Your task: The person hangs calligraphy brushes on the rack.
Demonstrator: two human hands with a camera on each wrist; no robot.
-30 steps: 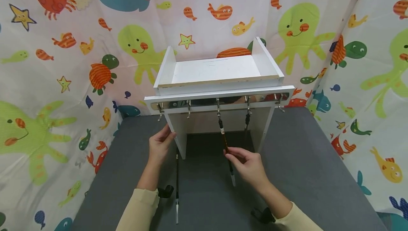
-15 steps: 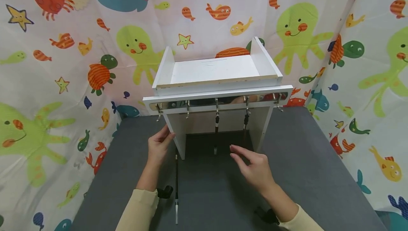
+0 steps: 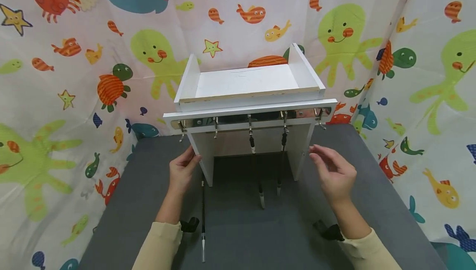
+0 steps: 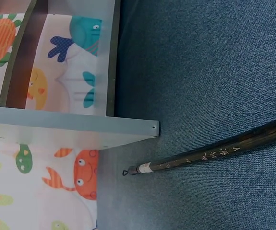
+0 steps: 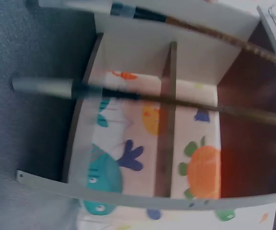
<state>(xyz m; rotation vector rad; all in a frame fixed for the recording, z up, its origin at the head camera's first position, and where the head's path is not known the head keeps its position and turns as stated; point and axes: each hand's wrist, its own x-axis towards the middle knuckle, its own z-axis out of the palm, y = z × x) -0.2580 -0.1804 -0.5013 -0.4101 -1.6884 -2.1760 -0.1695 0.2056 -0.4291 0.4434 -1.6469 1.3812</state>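
Observation:
A white rack (image 3: 249,83) with a row of metal hooks stands at the back of the grey table (image 3: 372,187). Two dark brushes hang from the hooks: a middle brush (image 3: 255,166) and another brush (image 3: 281,158) to its right; both show blurred in the right wrist view (image 5: 142,98). A third brush (image 3: 202,216) lies flat on the table, also seen in the left wrist view (image 4: 210,155). My left hand (image 3: 183,170) holds the rack's left leg (image 3: 202,154). My right hand (image 3: 332,170) hovers open beside the rack's right leg (image 3: 304,150), touching nothing.
Cartoon sea-animal fabric (image 3: 74,75) walls the table on the left, back and right. Black wrist-camera mounts (image 3: 187,225) sit on both forearms. The two left hooks (image 3: 181,131) and the far right hook (image 3: 320,119) carry nothing.
My right hand let go of the middle brush, which now hangs free and swings, and moved right to beside the rack's right leg. The left hand stayed on the left leg.

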